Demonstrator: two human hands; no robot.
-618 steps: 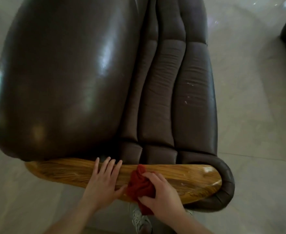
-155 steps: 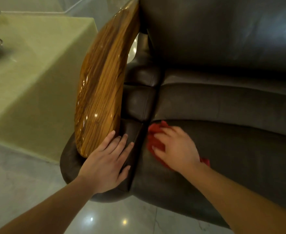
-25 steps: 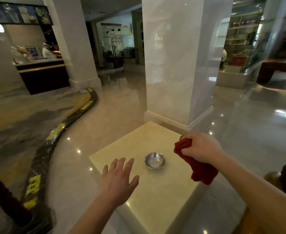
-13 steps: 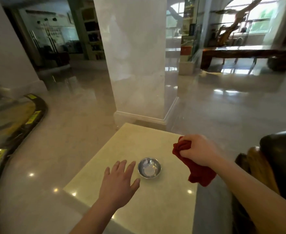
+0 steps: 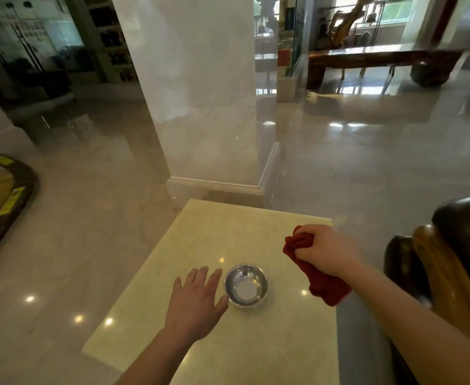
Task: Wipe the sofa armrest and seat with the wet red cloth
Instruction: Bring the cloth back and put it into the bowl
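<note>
Red cloth is bunched and clenched in the right hand, which is held above the right side of the counter; one end of the cloth sticks out past the fingers at the top and a longer tail hangs down below the fist. The left hand is held flat and released, fingers spread, grasping nothing, just left of a small metal bowl; whether its palm is pressed onto the counter or hovers over it cannot be told. The bowl is set upright on the pale yellow stone counter, between the two hands, and whether anything lies in it cannot be told.

At the right edge, close beside the counter, the glossy wooden armrest of the sofa is seen, with dark leather cushioning around it. Beyond the counter a white marble pillar is planted on a polished marble floor dotted with light reflections. Farther back on the right a long dark wooden bench is placed before bright windows. At the left edge a curved dark strip with yellow markings is laid along the floor.
</note>
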